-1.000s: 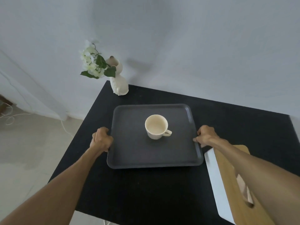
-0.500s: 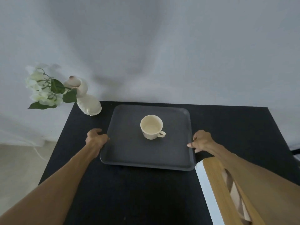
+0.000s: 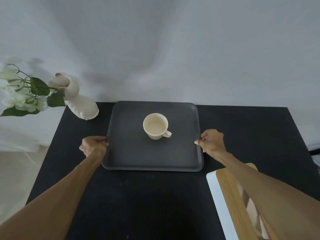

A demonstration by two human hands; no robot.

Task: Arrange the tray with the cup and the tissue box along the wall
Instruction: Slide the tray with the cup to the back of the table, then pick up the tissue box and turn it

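The head view looked down on a black table (image 3: 155, 196) against a pale wall (image 3: 173, 49). At mid-frame lay a dark grey tray (image 3: 131, 153), its far edge at or touching the wall line, its long axis running left to right across the frame. A cream cup (image 3: 155, 125) stood upright near the tray's centre, handle pointing lower right. The left hand (image 3: 92, 147) was curled closed over the tray's left rim; the right hand (image 3: 211, 141) pinched the right rim between thumb and fingers. At lower right, partly under the right forearm, sat the tissue box (image 3: 228, 201), white-sided with a wooden top, well apart from the wall, its long axis running up the frame. A white vase (image 3: 81, 103) with flowers stood upper left.

The tray step looked nearly finished. The next move likely called for letting go and carrying the box to the wall, right of the tray.
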